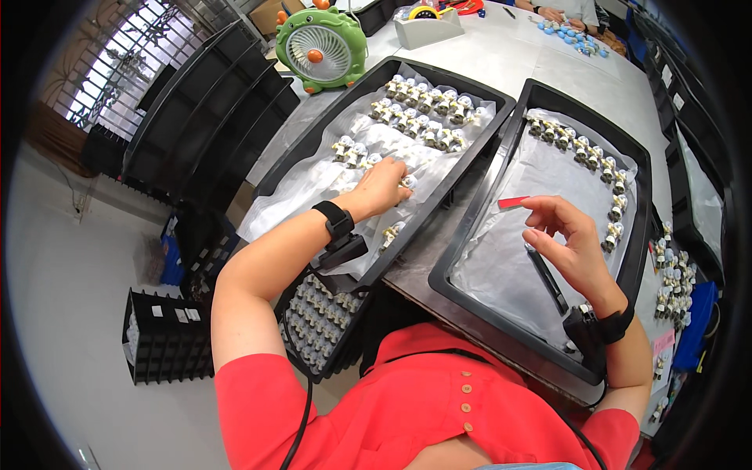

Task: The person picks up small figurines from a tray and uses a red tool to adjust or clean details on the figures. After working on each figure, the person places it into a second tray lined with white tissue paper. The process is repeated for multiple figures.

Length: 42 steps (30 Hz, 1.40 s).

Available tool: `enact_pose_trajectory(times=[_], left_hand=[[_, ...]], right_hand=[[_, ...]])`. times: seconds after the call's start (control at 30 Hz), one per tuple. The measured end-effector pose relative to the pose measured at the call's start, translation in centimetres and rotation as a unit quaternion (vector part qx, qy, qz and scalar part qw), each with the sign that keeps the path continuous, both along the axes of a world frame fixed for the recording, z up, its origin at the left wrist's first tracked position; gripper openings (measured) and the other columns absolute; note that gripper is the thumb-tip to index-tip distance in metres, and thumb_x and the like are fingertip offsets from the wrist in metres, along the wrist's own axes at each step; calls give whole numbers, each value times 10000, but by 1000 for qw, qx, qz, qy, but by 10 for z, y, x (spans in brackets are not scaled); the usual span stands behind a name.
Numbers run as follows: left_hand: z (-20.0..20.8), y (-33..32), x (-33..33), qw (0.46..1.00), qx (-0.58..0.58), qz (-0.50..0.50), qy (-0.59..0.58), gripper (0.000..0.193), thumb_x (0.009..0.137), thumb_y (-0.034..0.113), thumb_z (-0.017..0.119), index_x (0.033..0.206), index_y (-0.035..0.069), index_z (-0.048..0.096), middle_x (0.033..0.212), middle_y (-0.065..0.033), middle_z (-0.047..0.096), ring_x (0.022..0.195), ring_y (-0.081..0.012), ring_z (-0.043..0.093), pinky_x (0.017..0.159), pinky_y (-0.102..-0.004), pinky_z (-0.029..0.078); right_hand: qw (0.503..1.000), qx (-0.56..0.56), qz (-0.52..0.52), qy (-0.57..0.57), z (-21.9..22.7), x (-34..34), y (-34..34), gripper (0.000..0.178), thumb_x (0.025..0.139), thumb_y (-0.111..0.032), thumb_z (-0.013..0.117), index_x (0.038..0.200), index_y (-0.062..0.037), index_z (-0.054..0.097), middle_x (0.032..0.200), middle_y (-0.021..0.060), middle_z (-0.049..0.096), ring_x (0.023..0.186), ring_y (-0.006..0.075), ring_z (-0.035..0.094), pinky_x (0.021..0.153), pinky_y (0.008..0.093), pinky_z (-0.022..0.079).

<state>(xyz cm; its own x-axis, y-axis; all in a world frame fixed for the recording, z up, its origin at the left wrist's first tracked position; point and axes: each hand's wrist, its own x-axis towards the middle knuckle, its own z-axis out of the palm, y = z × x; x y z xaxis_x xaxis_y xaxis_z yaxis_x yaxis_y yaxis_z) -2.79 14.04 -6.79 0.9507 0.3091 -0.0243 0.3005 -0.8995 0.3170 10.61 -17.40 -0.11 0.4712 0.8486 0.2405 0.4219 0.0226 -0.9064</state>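
Note:
My left hand [381,186] reaches into the left black tray [270,176], fingers bent down on a small white-and-gold figurine [408,182]. More figurines [429,100] stand there in rows on white sheeting. Over the right black tray [450,270] is my right hand [570,239], its fingers curled and thumb apart from the index finger. A short red strip [513,201] sticks out at its fingertips. Below the thumb, a slim black stick-like tool [547,278] slants toward the wrist; whether the hand touches it is unclear. Figurines [583,153] line that tray's far and right edges.
A green fan [321,48] stands behind the left tray, near a grey tape dispenser [429,30]. Another person's hands [552,14] are near blue pieces [576,37]. More figurines [675,282] lie at right. A figurine-filled tray [317,321] sits below the left tray.

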Motion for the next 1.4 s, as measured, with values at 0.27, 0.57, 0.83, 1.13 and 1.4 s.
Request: enact_pose_trajectory(times=[0.27,0.57,0.83,1.13,1.4], left_hand=[[-6,10,-1,999,25,-5,-45,422,681,179,754,1022,26,558,890,-163,595,818,-311,582,758,-396,473],[98,-63,-30,905,-423,-39,-4,479,826,174,685,1243,35,494,1108,-72,550,915,-130,572,757,-264,476],[120,-147,-64,850,-471,-234,22,367,841,83,647,1184,15,538,1127,-57,544,945,-130,587,824,-266,486],[97,-154,5,765,-623,-166,-14,336,863,181,643,1152,35,555,1078,-52,590,915,-117,600,815,-256,471],[67,-131,29,650,-748,6,-135,432,937,305,528,1285,72,423,1223,-68,492,1019,-200,577,878,-326,460]], right_hand=[[999,-34,26,-22,-19,12,2,259,809,-134,671,1035,-17,622,766,44,633,703,111,592,632,257,469],[922,-314,73,-214,10,58,-38,440,743,-267,717,1083,-15,597,940,166,645,853,291,632,747,355,506],[729,-622,-13,-284,-24,133,-61,700,542,-310,816,1090,17,530,1027,201,610,969,345,592,812,388,489],[729,-604,19,-321,-15,107,-45,605,542,-239,794,1024,2,518,922,187,633,881,340,618,732,390,502],[945,-71,34,-317,50,17,24,739,655,-116,738,1307,-79,392,1026,143,544,894,302,576,793,369,480]])
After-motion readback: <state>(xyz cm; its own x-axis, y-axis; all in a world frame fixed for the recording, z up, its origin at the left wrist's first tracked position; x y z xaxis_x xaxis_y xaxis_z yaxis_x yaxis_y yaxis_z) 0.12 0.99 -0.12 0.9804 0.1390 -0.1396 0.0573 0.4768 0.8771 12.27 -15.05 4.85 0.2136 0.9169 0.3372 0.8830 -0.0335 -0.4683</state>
